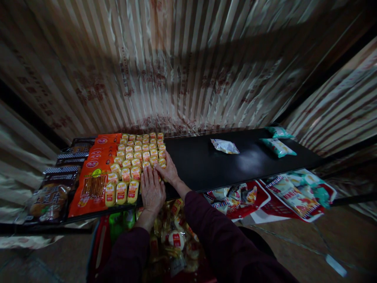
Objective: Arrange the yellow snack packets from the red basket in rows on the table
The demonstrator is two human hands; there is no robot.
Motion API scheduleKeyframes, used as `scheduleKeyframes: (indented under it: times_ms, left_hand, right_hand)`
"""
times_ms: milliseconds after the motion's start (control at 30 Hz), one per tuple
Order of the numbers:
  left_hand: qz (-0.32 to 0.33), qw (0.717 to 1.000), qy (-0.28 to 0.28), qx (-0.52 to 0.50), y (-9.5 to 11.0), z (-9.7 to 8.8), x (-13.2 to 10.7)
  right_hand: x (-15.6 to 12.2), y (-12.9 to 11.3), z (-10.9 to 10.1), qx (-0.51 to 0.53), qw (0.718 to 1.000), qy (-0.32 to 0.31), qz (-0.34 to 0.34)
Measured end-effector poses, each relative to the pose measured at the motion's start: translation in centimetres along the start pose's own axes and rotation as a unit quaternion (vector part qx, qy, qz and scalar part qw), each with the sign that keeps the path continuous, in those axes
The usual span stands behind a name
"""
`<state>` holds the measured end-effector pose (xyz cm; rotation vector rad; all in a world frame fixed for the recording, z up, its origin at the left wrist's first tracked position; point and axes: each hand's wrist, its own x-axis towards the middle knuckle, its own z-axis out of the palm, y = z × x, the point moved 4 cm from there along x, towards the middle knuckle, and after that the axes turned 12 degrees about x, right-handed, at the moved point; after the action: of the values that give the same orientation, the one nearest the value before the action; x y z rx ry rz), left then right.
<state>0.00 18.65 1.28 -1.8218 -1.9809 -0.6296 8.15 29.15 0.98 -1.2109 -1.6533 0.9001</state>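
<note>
Rows of small yellow wrapped snack cakes (129, 175) with red labels stand packed together on a black shelf (194, 169). My left hand (152, 190) lies on the front right of these rows, fingers stretched out and pointing away from me. Along their right edge rests my right hand (169, 169), its thumb over the cakes and its fingers extended against the side. Neither hand visibly lifts a cake. Part of the front row is hidden beneath my hands. Orange snack bags (92, 177) adjoin the cakes on the left.
Dark chip bags (53, 192) sit at the shelf's left end. A white packet (225, 146) and teal packets (278, 147) lie farther right. Below are a basket of wrapped cakes (176, 237) and red baskets (262, 202) of packaged snacks. Striped sheeting (176, 70) hangs behind.
</note>
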Motion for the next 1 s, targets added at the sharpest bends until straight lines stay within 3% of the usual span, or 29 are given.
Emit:
scheduleKeyframes:
  times_ms: [667,1000]
  left_hand:
    - [0.011,1.0,0.006,0.015,0.4,-0.3,0.7]
    - [-0.002,1.0,0.002,0.006,0.4,-0.1,1.4]
  right_hand:
    - [1.8,-0.1,0.3,0.064,0.998,0.002,0.009]
    - [2.0,0.1,0.8,0.083,0.996,0.041,0.014]
